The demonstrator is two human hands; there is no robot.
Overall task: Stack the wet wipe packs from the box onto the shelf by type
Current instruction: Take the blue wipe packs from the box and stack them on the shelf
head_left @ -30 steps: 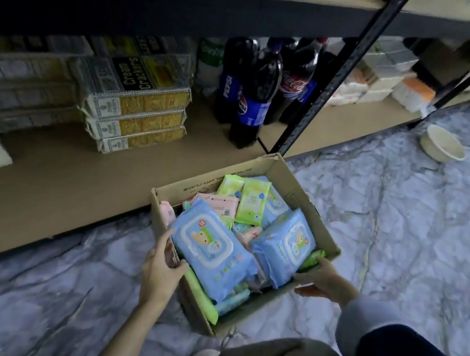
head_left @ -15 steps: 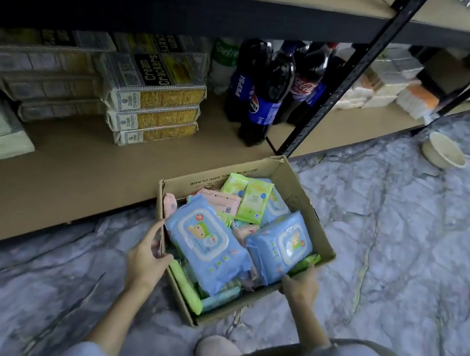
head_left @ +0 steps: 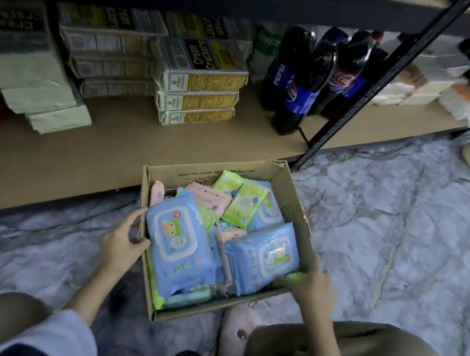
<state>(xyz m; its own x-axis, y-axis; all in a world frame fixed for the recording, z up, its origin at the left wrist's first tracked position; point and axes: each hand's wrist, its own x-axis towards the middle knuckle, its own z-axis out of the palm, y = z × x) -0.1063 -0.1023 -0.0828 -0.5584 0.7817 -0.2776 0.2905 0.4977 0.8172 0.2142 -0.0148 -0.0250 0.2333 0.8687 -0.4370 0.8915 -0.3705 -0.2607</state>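
The head view is looking down at a person crouching on a marble-look floor (head_left: 404, 237) in front of a low shelf (head_left: 106, 156). Going from left to right, the left hand (head_left: 120, 242) is holding the left wall of the cardboard box (head_left: 288, 183) — the thumb is hooking over the rim and the fingers are lying along the outside. Inside the box, the wet wipe packs are lying in a loose heap. The big blue pack (head_left: 178, 249) on the left is lying face up with its long side running from the shelf toward the person. The pink pack (head_left: 208, 198) and the green pack (head_left: 242, 207) are sitting farther back, tilted and crossing over each other. The second blue pack (head_left: 261, 256) is leaning on the right, its long side running more across the box. The right hand (head_left: 312, 284) is holding the near right corner of the box, with the fingers curling over the rim next to a green edge.

The packs are probably soft and squishy, a bit heavy because they are wet inside, and the plastic wrap is likely slippery. A good way to hold one is likely across its short middle, thumb on top and fingers under — not by the lid flap. The box is sitting on the floor just beside the shelf edge, and no pack is on the shelf yet.
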